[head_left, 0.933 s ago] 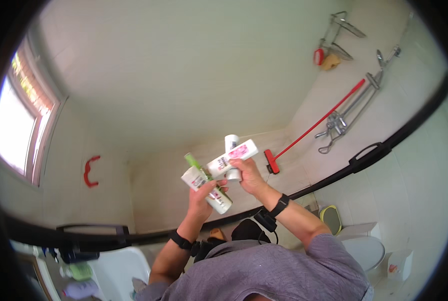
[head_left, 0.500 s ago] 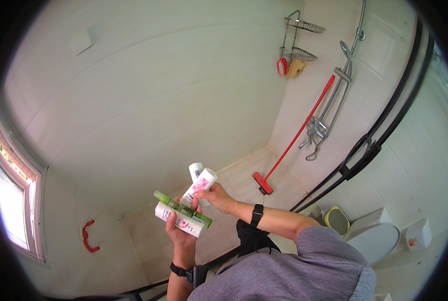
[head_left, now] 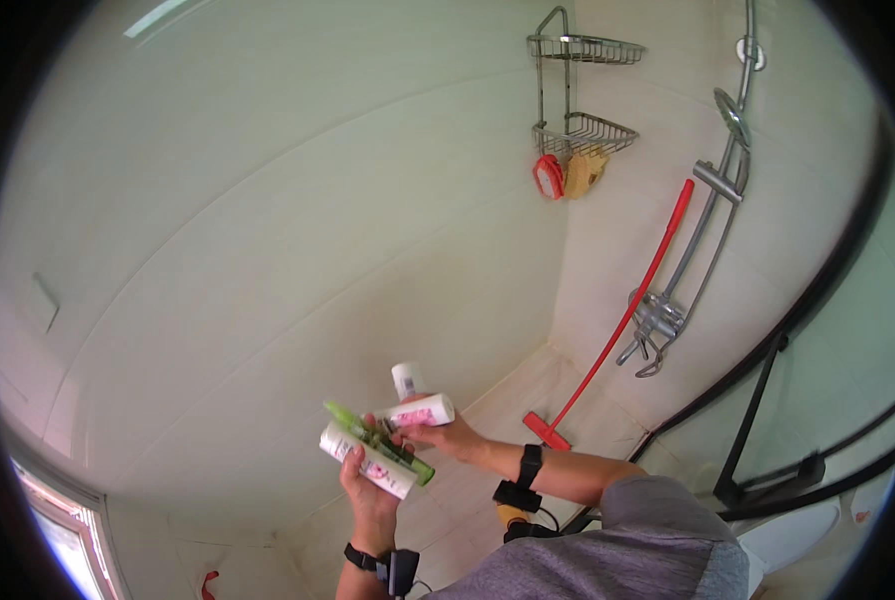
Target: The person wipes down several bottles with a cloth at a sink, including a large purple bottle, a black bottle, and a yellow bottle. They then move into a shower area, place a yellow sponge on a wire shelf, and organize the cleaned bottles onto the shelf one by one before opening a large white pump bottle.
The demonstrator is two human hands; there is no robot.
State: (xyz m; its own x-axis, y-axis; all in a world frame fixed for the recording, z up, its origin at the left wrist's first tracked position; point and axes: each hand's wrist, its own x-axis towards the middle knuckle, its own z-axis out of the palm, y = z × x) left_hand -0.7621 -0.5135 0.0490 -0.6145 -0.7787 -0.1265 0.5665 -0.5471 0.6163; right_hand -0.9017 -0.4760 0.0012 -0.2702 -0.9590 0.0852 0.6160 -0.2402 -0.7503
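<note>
Head view, the only one I have at my distance. Most recent change: the camera's outlook has swung, so that the wire corner rack [head_left: 592, 46] stands larger in the upper part of the frame and the window [head_left: 67, 520] has dropped to the lower left corner. Within the bundle, the pink-patterned bottle [head_left: 424, 411] has turned from a steep slant to nearly level. I judge this a shift of gaze and grip only: all four containers remain held, and none has been set down.

Position of the containers: in front of the torso, gathered between and just above the two hands. The left hand [head_left: 369, 492] grasps the lower white bottle [head_left: 365, 460], thumb across its near side, with the slim green bottle [head_left: 379, 441] lying alongside it. The right hand [head_left: 447, 436] is clasped about the pink-patterned bottle; the capped white bottle [head_left: 407, 378] rises behind, its lower part hidden, and I take it to be in the same grip. Whether the two pairs touch I cannot tell.

Surroundings: the red-handled floor tool [head_left: 679, 207] leans near the shower fitting [head_left: 657, 315], well apart from the right hand.
</note>
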